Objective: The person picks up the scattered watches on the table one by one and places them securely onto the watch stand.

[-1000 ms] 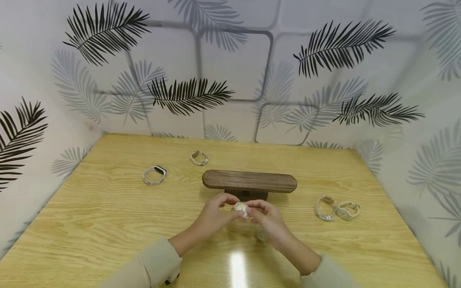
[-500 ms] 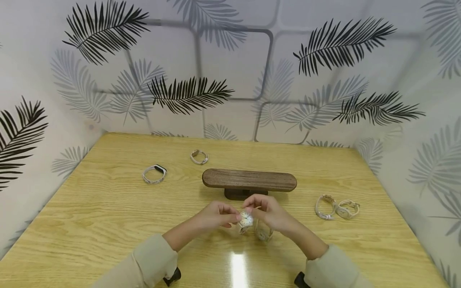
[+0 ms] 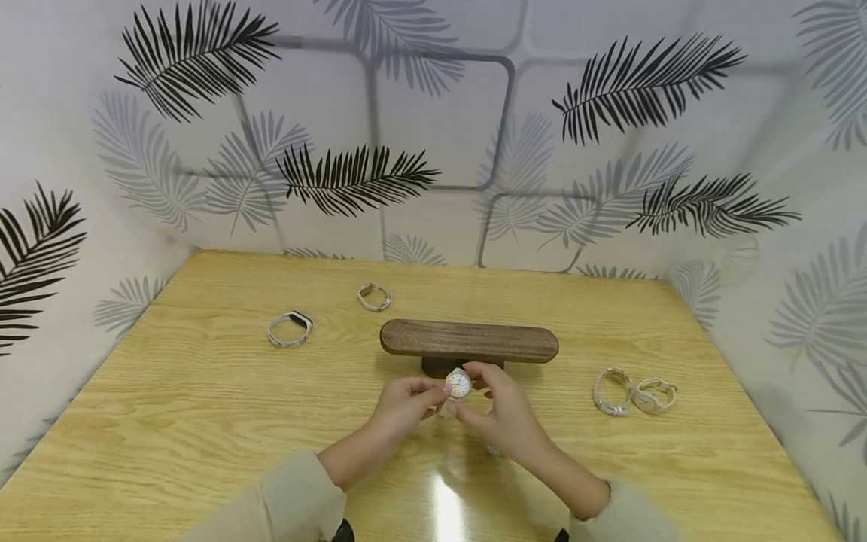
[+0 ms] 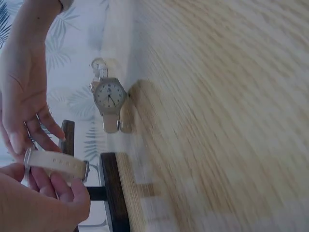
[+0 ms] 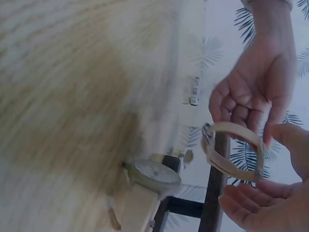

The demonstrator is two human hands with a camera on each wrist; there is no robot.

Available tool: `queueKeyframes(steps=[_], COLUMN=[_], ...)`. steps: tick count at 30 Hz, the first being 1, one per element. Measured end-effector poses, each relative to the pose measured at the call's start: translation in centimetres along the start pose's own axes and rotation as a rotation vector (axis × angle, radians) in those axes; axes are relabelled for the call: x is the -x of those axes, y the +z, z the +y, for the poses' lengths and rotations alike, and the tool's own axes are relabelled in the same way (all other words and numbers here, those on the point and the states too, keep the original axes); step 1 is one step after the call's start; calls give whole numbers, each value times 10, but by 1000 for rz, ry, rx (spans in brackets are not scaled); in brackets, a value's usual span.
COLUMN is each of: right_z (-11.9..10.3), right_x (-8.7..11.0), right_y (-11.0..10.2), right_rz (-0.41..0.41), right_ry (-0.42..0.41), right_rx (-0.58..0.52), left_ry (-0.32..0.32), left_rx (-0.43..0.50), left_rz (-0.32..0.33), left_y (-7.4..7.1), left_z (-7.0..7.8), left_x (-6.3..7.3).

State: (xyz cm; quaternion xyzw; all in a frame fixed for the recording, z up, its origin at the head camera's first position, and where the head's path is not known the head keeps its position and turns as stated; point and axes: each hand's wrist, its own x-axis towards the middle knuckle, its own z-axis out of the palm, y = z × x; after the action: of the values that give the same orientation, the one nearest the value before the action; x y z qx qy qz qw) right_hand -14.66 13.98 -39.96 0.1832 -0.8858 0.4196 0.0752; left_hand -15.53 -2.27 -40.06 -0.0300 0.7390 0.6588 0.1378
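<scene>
Both hands hold a white-faced wristwatch [image 3: 458, 383] above the table, in front of a dark wooden watch stand [image 3: 469, 341]. My left hand [image 3: 387, 416] pinches it from the left, thumb at the edge of the dial. On the right side, my right hand [image 3: 509, 412] grips it between thumb and fingers. The pale strap [image 5: 226, 166] forms a closed loop in the right wrist view, with a metal buckle to one side. A second watch [image 4: 110, 95] with a pale strap stands on the table, mostly hidden under my right hand in the head view.
Two more watches [image 3: 612, 391] lie close together at the right. A fitness band [image 3: 290, 331] with a dark screen and another pale-banded watch [image 3: 375, 298] lie at the back left. Leaf-patterned cloth [image 3: 433, 226] rises behind the wooden table [image 3: 223, 391].
The held watch dipped toward me, then rose again toward the stand, its dial now facing up at the head camera. My right thumb has shifted from above the dial to below it.
</scene>
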Motion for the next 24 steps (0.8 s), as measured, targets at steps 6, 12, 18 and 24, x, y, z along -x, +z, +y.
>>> queueKeyframes(steps=[6, 12, 18, 24], right_z=[1, 6, 12, 22], right_x=[-2, -3, -1, 6], right_y=[6, 5, -1, -18], right_rz=[47, 72, 72, 86], right_ry=[-44, -136, -184, -150], right_rx=[42, 66, 29, 20], left_ry=[11, 31, 345, 967], left_rx=[136, 116, -199, -789], left_rz=[45, 37, -2, 115], left_y=[7, 8, -3, -31], left_z=[0, -5, -14, -12], left_x=[3, 4, -2, -17])
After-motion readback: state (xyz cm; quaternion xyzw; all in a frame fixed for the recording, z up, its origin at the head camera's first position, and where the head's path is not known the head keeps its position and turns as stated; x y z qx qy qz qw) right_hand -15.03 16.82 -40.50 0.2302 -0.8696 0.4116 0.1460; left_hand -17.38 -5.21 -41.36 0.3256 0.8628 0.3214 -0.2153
